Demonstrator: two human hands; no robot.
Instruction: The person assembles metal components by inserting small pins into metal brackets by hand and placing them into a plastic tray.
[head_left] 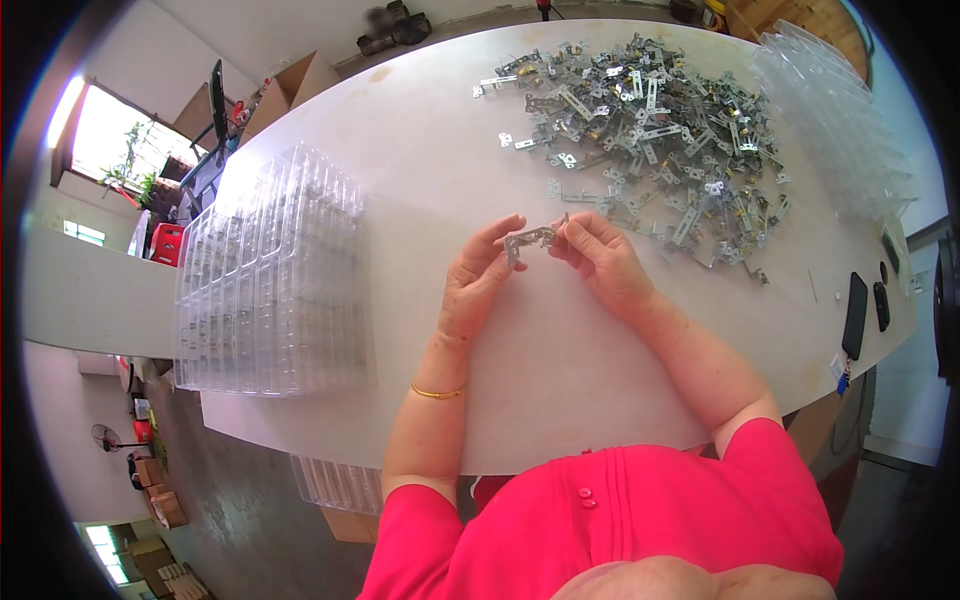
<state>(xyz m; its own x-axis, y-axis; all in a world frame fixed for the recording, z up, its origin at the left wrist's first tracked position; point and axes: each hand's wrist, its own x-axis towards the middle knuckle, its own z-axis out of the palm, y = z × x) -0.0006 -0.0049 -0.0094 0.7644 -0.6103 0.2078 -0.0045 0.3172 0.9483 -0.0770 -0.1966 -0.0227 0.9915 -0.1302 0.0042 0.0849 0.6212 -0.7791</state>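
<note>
Between my two hands, over the middle of the white table (pixel 420 240), is a small bent metal bracket (pixel 527 238). My left hand (pixel 476 278) pinches its left end between thumb and fingers. At the other end, my right hand (pixel 602 258) grips it with thumb and forefinger. A big loose pile of similar metal brackets (pixel 660 130), some with brass-coloured bits, spreads beyond my hands to the far right. My fingertips partly cover the held bracket.
Stacked clear plastic trays (pixel 270 270) with metal parts inside stand at the left. More clear trays (pixel 830 110) lean at the far right. A black phone (pixel 855 315) and a small black object (pixel 881 306) lie near the right edge. A cardboard box (pixel 300 90) sits beyond the table.
</note>
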